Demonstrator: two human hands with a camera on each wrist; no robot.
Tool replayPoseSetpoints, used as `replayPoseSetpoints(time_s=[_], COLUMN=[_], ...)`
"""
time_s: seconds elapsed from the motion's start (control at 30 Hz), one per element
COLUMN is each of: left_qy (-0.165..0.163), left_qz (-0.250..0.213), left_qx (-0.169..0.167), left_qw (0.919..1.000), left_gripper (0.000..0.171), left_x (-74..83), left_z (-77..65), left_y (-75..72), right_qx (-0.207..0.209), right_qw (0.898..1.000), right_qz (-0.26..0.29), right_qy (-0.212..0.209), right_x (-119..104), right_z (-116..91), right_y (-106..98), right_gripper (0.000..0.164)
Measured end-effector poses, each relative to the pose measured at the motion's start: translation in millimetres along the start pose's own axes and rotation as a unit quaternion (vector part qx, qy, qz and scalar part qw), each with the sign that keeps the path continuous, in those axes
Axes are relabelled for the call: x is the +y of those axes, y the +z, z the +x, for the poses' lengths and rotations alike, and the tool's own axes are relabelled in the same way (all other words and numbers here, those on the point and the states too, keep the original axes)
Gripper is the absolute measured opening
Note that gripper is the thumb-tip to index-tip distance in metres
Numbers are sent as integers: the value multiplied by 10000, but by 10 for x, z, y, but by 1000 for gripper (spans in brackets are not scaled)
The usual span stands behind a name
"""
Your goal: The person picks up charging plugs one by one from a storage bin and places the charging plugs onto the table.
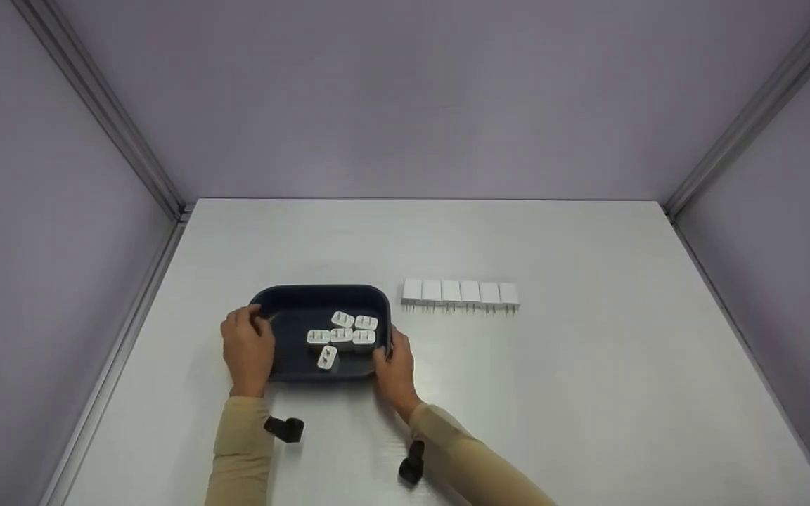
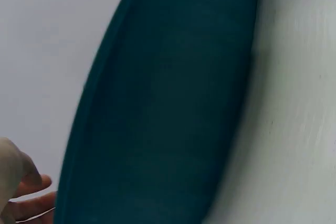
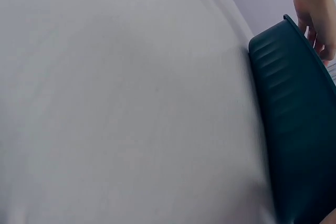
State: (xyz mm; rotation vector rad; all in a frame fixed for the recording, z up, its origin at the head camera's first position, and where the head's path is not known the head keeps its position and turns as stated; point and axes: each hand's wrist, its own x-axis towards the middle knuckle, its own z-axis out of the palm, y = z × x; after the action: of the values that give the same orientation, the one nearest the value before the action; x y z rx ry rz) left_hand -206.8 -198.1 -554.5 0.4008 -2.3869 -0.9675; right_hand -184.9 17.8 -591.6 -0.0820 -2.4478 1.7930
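Note:
A dark blue tray [image 1: 285, 351] with raised sides sits on the white table. Inside, toward its right half, lie several white plug adapters [image 1: 341, 335], prongs up; one at the front is turned askew. My left hand [image 1: 247, 349] grips the tray's left rim, with the thumb near the inside edge. At the right side near the front corner, my right hand [image 1: 396, 371] holds the rim between thumb and fingers. The left wrist view is mostly filled by the tray's outer wall [image 2: 157, 103]. The right wrist view also shows the tray's side [image 3: 299, 114] and my left hand [image 3: 315, 14] beyond.
Right of the tray, several white plug adapters [image 1: 460, 291] stand side by side in a straight row, prongs toward me. The white table [image 1: 588, 393] is bounded by pale panels [image 1: 405, 105] at the back and both sides. Small black wrist cameras [image 1: 412, 464] hang from my sleeves.

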Motion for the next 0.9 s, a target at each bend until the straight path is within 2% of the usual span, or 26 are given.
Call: replayPoseSetpoints(time_s=[0.1, 0.27, 0.6, 0.77, 0.9], left_qy=[-40, -217, -1101, -1320, -1351], left_qz=[-201, -286, -135, 6, 229], left_qx=[273, 364, -273, -489, -523], left_qw=[9994, 9987, 9935, 9900, 9892], left_gripper=[25, 26, 40, 43, 44], left_x=[-50, -98, -193, -201, -206], left_z=[27, 55, 30, 46, 45], left_y=[22, 45, 42, 37, 57], right_qx=[42, -69, -96, -60, 6], right_qw=[10000, 9999, 9999, 9997, 9991], right_qz=[-15, 74, 39, 54, -33], right_qy=[-22, 38, -100, -237, -423], right_x=[-1, -5, -11, -28, -36], right_z=[2, 3, 21, 18, 19], right_y=[5, 2, -27, -48, -67], right_gripper=[47, 47, 47, 47, 52])
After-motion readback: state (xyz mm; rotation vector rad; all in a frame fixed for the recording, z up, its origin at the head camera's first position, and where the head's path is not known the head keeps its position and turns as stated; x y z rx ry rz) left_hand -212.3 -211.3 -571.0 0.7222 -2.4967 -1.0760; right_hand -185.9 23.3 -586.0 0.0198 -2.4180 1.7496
